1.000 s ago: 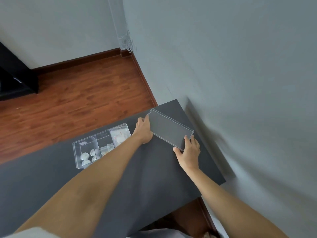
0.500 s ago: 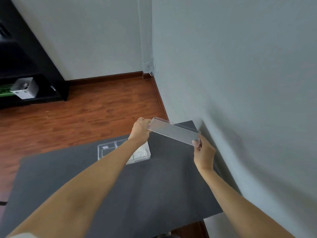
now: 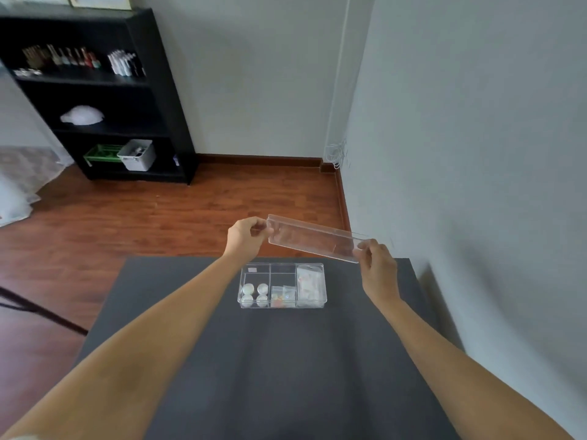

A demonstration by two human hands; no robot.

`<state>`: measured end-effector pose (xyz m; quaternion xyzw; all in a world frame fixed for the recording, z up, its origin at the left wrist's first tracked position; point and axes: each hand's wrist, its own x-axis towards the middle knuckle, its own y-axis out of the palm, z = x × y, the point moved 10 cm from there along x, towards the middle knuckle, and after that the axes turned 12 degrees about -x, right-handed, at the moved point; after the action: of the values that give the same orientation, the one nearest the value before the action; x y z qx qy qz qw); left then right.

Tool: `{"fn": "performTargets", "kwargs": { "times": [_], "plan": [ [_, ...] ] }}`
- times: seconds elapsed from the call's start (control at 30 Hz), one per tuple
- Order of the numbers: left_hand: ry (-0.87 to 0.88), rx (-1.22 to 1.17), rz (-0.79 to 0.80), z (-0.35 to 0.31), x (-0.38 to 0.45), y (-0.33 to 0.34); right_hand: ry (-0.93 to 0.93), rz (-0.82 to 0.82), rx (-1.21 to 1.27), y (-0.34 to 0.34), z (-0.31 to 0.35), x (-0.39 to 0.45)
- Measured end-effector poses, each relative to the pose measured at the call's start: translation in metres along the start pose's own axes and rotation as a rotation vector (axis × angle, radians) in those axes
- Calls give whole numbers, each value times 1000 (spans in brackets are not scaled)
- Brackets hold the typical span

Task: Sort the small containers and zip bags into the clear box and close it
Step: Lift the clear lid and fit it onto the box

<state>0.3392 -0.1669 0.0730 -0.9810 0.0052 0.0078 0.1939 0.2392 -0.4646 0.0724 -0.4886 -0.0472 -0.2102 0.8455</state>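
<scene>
You have lifted the lid (image 3: 313,241) off the surface (image 3: 286,376): a second ago it lay flat at the far right corner, and now it hangs in the air, tilted, above and just beyond the clear box (image 3: 282,285). Your left hand (image 3: 246,238) pinches its left end and your right hand (image 3: 378,265) pinches its right end, fingers closed tight on the edges. That suggests the sorting is finished and only the closing is left.

The clear box sits open at 12 o'clock on the surface, well clear of the lid. Its left compartment holds four small round containers (image 3: 254,294) clustered at the near end. The middle compartment holds small zip bags (image 3: 283,295) with bits of colour inside; what they contain is too small to tell. The right compartment holds a larger zip bag (image 3: 309,282) lying flat.

Next, as I judge it, you bring the lid toward 6 o'clock, level it, and square its edges over the box rim before pressing down.
</scene>
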Motion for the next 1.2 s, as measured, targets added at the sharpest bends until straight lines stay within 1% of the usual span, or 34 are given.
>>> {"fn": "performTargets", "kwargs": {
  "times": [0.17,0.3,0.47,0.57,0.7,0.87,1.1,1.2],
  "plan": [
    [-110,-57,-68,37,-7,-32,5,109,38,36,23,6],
    [-202,-39,-101,63,-14,-44,96,200,75,64,22,3],
    [-345,63,-80,99,-23,-42,213,334,-45,97,14,-5],
    [-417,137,-49,118,-29,-34,227,363,-126,104,12,-7],
    [-488,178,-24,134,-33,-25,231,433,-227,115,11,-10],
    [-521,222,-12,144,-37,-19,251,464,-255,120,6,-13],
    [-507,230,11,146,-34,-16,268,457,-269,120,5,-15],
    [-490,229,-3,145,-34,-16,278,460,-264,121,4,-16]
  ]
}}
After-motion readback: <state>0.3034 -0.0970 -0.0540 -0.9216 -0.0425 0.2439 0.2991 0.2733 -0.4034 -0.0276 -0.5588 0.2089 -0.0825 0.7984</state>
